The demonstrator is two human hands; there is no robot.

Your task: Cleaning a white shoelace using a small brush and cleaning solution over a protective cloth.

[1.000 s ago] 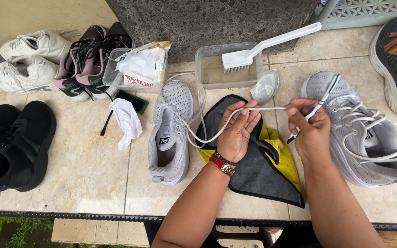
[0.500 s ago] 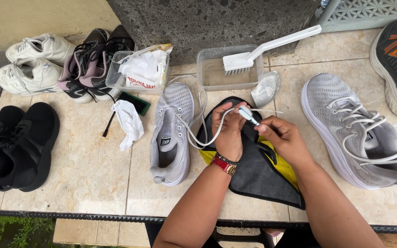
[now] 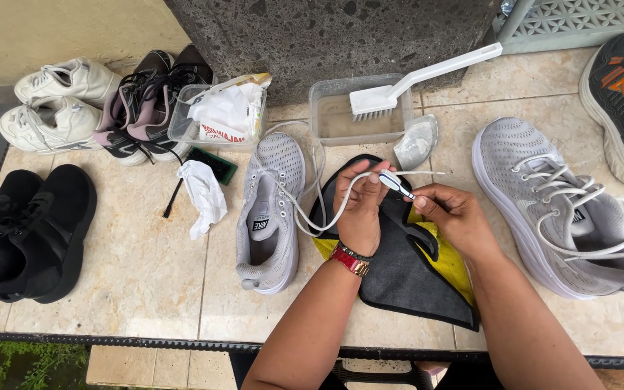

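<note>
On the tiled tabletop [image 3: 146, 282] we work over a dark cloth [image 3: 406, 278] with yellow lining. Our left hand [image 3: 361, 206] has its fingers closed around a white shoelace [image 3: 330, 217], which runs left to the grey shoe [image 3: 270, 209] just beside the cloth. Our right hand [image 3: 451, 213] pinches a small toothbrush [image 3: 397, 184] against the lace. Another grey shoe [image 3: 565, 209] lies right; a brush [image 3: 420, 78] rests on the far tub [image 3: 355, 115].

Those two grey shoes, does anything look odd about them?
Yes. The left grey shoe is partly unlaced: its white lace trails out to the left hand and right hand. The right grey shoe is laced, though loosely.
</note>
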